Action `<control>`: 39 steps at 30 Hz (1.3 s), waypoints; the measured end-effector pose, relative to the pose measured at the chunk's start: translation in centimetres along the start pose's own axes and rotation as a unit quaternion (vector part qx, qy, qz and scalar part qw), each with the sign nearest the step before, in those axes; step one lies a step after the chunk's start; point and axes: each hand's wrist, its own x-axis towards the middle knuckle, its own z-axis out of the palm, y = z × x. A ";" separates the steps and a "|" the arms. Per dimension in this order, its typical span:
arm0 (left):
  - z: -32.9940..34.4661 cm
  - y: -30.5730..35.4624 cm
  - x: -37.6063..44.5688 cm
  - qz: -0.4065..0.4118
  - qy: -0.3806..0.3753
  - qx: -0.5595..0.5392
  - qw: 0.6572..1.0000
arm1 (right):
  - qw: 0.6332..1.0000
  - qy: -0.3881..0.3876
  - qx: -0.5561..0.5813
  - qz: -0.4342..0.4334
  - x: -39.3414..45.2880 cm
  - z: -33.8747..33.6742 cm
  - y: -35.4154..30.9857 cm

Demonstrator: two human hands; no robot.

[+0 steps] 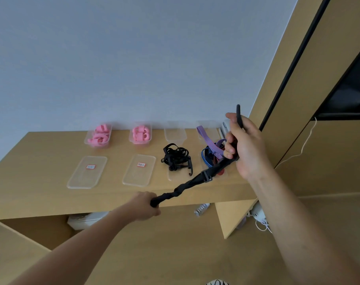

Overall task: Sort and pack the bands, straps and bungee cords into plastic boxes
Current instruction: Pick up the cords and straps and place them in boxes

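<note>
A twisted black strap (pixel 187 185) with a plastic buckle runs taut between my hands above the desk's front edge. My left hand (pixel 146 205) grips its lower end. My right hand (pixel 243 145) grips its upper end, and a black tip sticks up past the fingers. On the wooden desk (pixel 41 153) lie a tangle of black cords (pixel 176 157) and a heap of purple, blue and red straps (pixel 213 153). Two clear boxes (pixel 97 136) (pixel 140 134) at the back hold pink bands. Two more clear boxes (pixel 175 132) (pixel 205 129) stand to their right.
Two clear lids with red-edged labels (pixel 86 171) (pixel 139 169) lie flat at the desk's front. A white device (pixel 225 126) stands by the wall at the back right. Under the desk are a plastic bottle (pixel 201 209), a white box (pixel 86 220) and white cables (pixel 261 221).
</note>
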 end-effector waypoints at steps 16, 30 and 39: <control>-3.4 1.5 -1.2 -0.083 -0.029 -0.424 0.901 | 0.988 0.002 -0.156 -0.022 -0.2 -1.0 0.6; -6.4 7.1 -2.7 0.048 0.136 -0.513 0.846 | 0.951 -0.067 -0.289 -0.083 -3.3 1.1 2.4; -7.5 10.6 -4.3 0.117 0.070 -0.651 0.747 | 0.904 -0.086 -0.385 -0.165 -5.6 3.7 4.8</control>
